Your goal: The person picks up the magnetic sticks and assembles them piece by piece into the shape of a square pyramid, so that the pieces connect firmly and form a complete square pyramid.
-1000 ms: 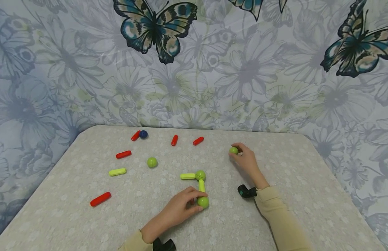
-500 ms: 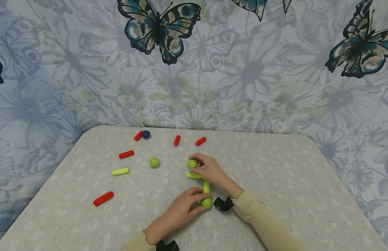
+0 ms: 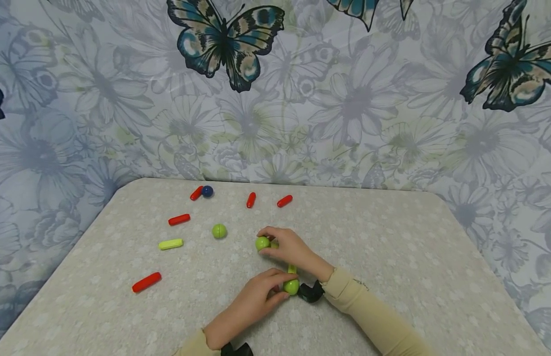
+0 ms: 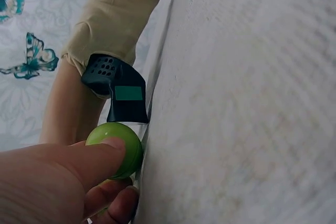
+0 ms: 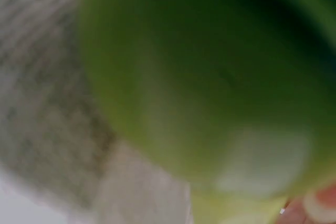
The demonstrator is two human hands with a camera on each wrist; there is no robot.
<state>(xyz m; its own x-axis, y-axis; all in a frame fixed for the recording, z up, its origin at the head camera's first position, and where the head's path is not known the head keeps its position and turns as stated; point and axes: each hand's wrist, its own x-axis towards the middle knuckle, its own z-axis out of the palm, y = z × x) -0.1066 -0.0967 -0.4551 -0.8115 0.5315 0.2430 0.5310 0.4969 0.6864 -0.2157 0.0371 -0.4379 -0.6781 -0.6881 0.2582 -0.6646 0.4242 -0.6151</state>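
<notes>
In the head view my left hand (image 3: 257, 292) grips a green ball (image 3: 291, 287) at the near end of a yellow-green stick (image 3: 292, 269). The left wrist view shows the thumb pressed on that green ball (image 4: 118, 148), low beside the tabletop. My right hand (image 3: 291, 248) pinches another green ball (image 3: 262, 243), with thumb below and fingers above. A bit of yellow-green (image 3: 274, 244) shows between those fingers; the rest of the joined piece is hidden behind the hand. A blurred green ball (image 5: 199, 87) fills most of the right wrist view, with fingertips (image 5: 323, 205) at its corner.
A loose green ball (image 3: 219, 231) and a yellow-green stick (image 3: 170, 244) lie to the left. Several red sticks are scattered about, one red stick (image 3: 147, 282) nearer me. A dark blue ball (image 3: 207, 191) sits by the back edge. Butterfly-print fabric (image 3: 275, 99) hangs behind the table.
My right hand has carried its green ball leftward and nearer, from the table's right side to the end of the crosswise yellow-green stick. My left hand keeps its grip on the near ball.
</notes>
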